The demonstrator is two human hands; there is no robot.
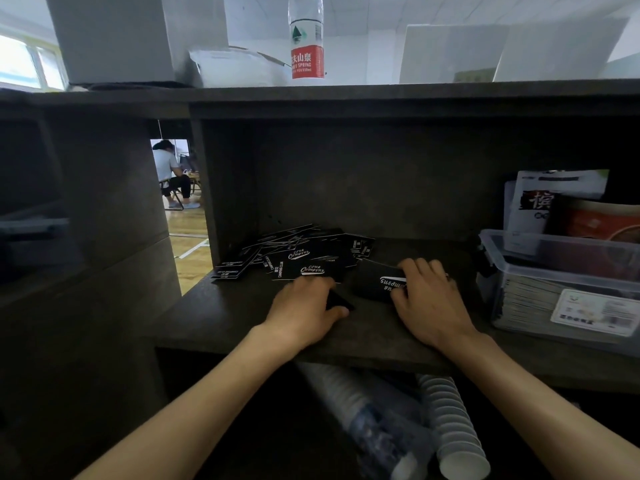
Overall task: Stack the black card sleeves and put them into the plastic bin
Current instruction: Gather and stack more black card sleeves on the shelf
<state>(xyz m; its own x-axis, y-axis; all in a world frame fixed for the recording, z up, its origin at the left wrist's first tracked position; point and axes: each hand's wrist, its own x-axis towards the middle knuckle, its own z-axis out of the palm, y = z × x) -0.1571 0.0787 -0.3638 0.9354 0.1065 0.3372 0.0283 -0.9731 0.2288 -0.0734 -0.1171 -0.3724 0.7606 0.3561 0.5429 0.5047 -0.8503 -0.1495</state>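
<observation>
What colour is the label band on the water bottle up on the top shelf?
Red with white lettering, on the water bottle; the head view shows it.

We reach both bare forearms forward from the near edge, the left arm from the near left and the right arm from the near right, and they come closer together toward the hands. Our left hand (304, 306) lies palm down with the fingers curled and the thumb pinching something dark. Our right hand (429, 299), just to its right, is also palm down with curled fingers gripping a dark flat thing.
</observation>
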